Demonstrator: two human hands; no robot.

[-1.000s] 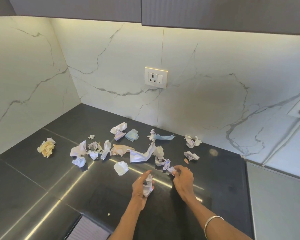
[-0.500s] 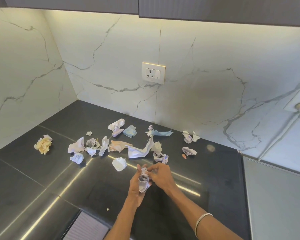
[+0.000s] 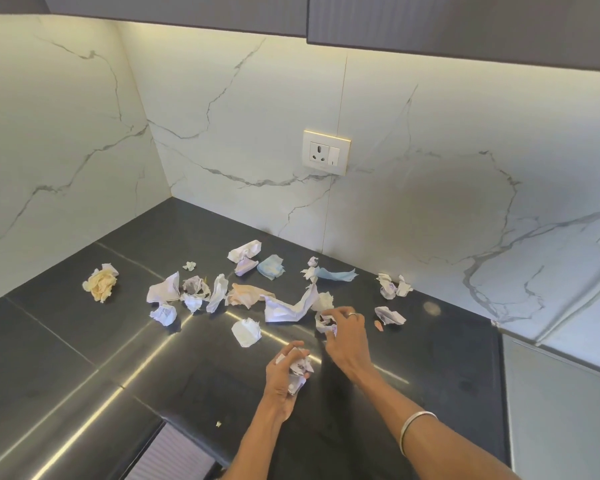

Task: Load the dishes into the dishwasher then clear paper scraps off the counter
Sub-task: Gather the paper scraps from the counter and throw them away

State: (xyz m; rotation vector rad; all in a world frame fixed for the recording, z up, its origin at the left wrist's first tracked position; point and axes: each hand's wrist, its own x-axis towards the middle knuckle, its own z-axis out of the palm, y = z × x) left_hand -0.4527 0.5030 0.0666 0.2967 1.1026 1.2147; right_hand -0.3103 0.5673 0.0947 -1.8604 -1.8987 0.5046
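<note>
- The dark upper cabinets [image 3: 465, 26] run off the top edge.
- The ribbed grey panel [image 3: 174, 455], well below the left hand's fingers [image 3: 283, 358], is cut by the bottom edge.
- Those fingers hide much of the white crumpled paper wad [image 3: 299, 370].
- The print on the paper scrap [image 3: 326, 322] under the right hand's fingertips [image 3: 340, 311] is too small to read.

Marble-veined backsplash [image 3: 222, 109] with a wall socket [image 3: 326, 152] (switch beside it) — dark cabinets [image 3: 430, 19] above, seemingly.
</note>
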